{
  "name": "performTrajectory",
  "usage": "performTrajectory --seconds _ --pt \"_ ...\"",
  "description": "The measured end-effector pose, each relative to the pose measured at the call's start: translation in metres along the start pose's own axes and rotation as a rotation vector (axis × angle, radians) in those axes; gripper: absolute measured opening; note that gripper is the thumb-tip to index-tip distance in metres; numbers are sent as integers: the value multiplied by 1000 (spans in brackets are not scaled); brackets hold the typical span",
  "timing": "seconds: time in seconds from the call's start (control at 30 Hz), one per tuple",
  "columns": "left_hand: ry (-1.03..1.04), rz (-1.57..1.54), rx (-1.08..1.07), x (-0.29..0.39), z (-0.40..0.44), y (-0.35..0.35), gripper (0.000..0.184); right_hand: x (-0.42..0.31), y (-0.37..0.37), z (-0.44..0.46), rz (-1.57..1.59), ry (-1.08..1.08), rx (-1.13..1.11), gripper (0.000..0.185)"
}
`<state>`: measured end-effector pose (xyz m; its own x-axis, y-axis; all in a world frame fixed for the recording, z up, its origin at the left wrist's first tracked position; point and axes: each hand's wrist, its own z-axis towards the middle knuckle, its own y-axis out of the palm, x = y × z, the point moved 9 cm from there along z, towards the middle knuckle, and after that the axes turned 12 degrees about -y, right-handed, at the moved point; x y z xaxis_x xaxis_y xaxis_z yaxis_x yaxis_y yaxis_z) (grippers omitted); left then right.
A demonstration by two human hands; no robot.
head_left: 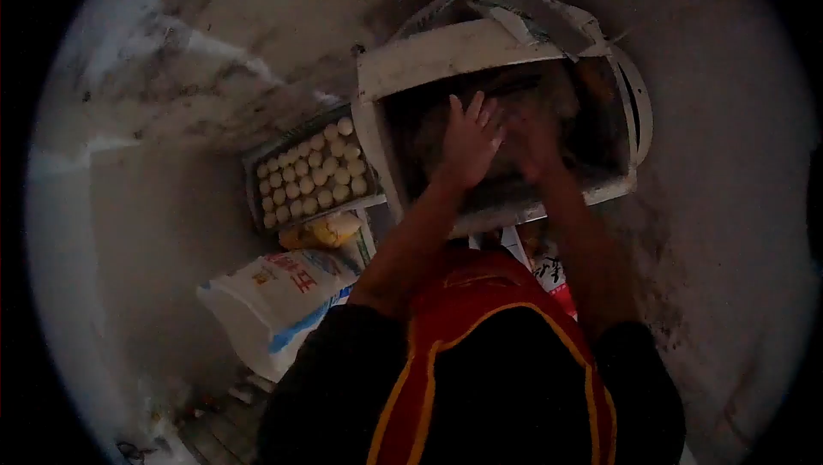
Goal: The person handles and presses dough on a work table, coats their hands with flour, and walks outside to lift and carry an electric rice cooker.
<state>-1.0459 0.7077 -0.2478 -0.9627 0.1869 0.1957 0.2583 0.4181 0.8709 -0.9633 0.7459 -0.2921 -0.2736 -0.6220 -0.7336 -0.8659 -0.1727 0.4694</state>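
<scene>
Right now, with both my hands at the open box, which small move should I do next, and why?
I would probably steady the right hand beside the spread left hand before any lower reach into the pale-rimmed box: the right hand looks blurred, and the dark interior makes the contents hard to tell.

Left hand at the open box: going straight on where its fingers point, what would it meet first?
Probably the far side of the box, which lies ahead of the left hand's fingers. Depth is unclear, so it might pass over that edge.
</scene>
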Motion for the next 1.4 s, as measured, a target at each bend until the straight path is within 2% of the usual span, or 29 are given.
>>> performTrajectory --seconds 0.13,0.17,0.27,0.37,0.4,0.47,0.5,0.53,0.57,0.6,0.63,0.67,0.7,0.8,0.9,1.0,1.1,1.17,1.23,1.3,1.37,1.4 --pt "124 -191 -161 -1 18 -3 68 29 9 -19 -244 -190 -180 48" --pt "160 -105 -110 -2 21 -6 67 30 17 -20 -303 -239 -221 48" --pt "282 250 15 -9 25 -4 65 28 21 -32 231 -53 -17 45" --pt "411 734 67 -10 5 16 57 34 16 -38 179 87 169 38" --pt "422 871 92 -10 -1 19 52 33 14 -29 52 -8 110 39" --pt "477 964 77 -6 0 19 55 60 -1 -6 -205 -200 -7 42" --pt "519 918 39 0 8 10 63 77 -6 5 -335 -296 -64 43" --pt "490 736 2 5 15 11 68 70 2 6 -465 -394 -121 44" --pt "467 552 -34 9 21 12 73 67 2 3 -433 -434 -138 44" --pt "362 224 -60 13 23 2 74 63 2 0 -402 -473 -156 45" --pt "248 -101 -85 11 26 -2 75 25 32 -37 -209 -448 -128 45" --pt "184 -132 -88 5 27 -3 71 4 47 -57 -16 -424 -99 45" --pt "120 -163 -86 -3 25 -8 67 -2 43 -54 -404 -653 -65 46" --pt "-6 -165 -44 -31 17 -15 62 -9 25 -18 -587 -593 -1 49" --pt "92 157 39 -57 7 -7 61 0 -12 28 -344 -290 10 52" --pt "220 485 79 -58 12 -1 59 14 -9 33 36 -55 16 55" --pt "231 686 68 -46 30 -9 58 8 22 0 360 20 -23 59" --pt "182 900 100 -37 40 -30 57 0 36 -32 490 -21 -25 60" --pt "150 1201 148 -25 49 -56 56 -16 29 -37 -84 -162 -239 56" --pt "155 1567 172 -15 53 -82 56 -33 -7 -34 -401 -291 -232 55" --pt "186 1913 144 -19 58 -104 55 -41 -59 -30 -416 -397 2 58" --pt "210 2052 104 -25 64 -112 54 -41 -67 -32 -442 -384 35 58"
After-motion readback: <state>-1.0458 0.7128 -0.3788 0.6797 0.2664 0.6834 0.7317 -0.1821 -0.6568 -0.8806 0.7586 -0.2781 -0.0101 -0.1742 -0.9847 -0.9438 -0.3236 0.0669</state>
